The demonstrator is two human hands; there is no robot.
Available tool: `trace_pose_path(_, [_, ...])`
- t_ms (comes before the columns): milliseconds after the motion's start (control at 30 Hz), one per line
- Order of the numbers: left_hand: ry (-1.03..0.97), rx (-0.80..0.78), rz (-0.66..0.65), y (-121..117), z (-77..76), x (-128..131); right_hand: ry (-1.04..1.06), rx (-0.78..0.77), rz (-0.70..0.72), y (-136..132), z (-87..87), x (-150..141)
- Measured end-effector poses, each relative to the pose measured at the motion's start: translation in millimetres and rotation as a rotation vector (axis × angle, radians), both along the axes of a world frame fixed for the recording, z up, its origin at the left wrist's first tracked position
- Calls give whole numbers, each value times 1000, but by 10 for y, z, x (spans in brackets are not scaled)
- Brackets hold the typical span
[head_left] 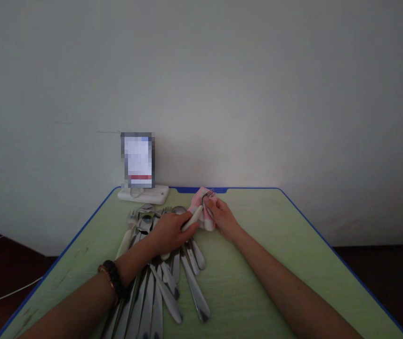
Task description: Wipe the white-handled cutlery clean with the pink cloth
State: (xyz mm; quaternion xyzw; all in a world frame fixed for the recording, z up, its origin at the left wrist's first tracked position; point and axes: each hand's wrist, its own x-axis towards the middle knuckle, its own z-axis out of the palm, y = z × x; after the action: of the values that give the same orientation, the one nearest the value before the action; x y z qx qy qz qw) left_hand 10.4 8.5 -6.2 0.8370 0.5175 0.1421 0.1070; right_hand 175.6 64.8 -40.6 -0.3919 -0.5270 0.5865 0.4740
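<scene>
My left hand [171, 231] is closed round the pale handle of a fork [195, 218], whose metal tines point up and to the right. At the tined end, my right hand [221, 216] pinches a pink and white cloth [206, 223] against the fork's neck. Part of the cloth hangs behind the fork and below my right fingers. Beneath and beside my left hand lies a spread of metal cutlery [148, 301], forks and spoons among it, with handles fanned toward me. My left forearm hides some of these pieces.
A blurred device with a lit screen [138, 160] stands on a white base [148, 194] at the back left of the table. The pale green table [258, 263] has a blue edge and meets a plain wall [258, 94] behind.
</scene>
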Motion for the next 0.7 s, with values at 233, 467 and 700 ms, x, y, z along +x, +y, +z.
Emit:
trace_pose_path(233, [10, 1, 2, -7, 7, 3, -13, 4, 3, 5, -6, 3])
trace_pose_path(467, [-3, -2, -1, 3, 0, -1, -24, 17, -4, 5, 1, -2])
trace_pose_path(700, [4, -10, 5, 2, 4, -4, 4, 1, 15, 13, -10, -3])
